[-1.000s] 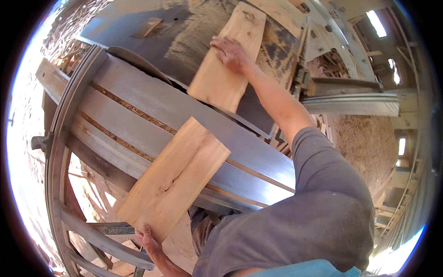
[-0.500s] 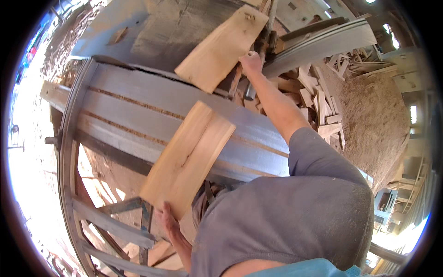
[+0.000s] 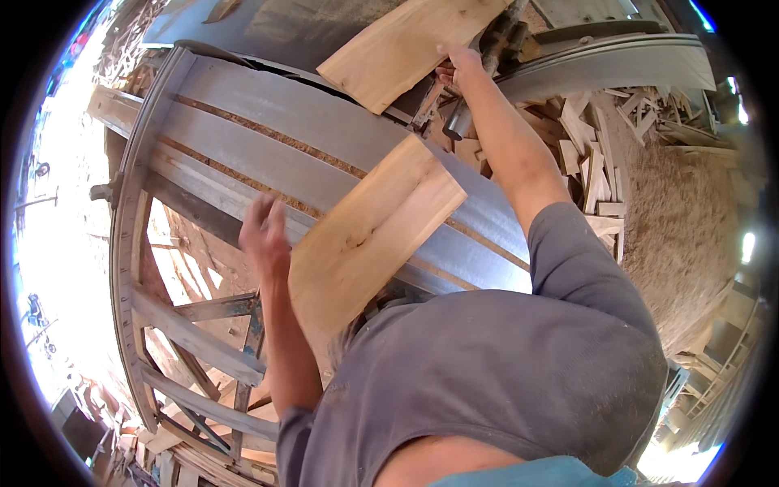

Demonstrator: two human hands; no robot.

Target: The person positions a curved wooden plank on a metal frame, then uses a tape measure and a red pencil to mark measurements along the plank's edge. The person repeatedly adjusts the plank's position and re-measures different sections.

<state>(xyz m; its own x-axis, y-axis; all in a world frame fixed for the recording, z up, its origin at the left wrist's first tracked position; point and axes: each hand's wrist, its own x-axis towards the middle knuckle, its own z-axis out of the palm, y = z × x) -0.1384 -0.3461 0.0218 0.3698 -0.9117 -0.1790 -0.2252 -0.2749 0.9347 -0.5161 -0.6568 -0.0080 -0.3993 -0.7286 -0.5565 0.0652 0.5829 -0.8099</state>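
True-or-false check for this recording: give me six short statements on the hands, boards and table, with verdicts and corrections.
1. The near board lies across the metal table. True.
2. The left hand lies flat on the near board. False: its blurred fingers are beside the board's left edge.
3. The right hand is at the edge of the far board. True.
4. The boards are stacked. False: they lie apart.
5. Scrap wood lies right of the table. True.
6. The tabletop is unbroken. False: long slots run along it.

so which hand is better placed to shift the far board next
The right hand, likely: it is right at the edge of the far board. The left hand is farther off, beside the nearer board.
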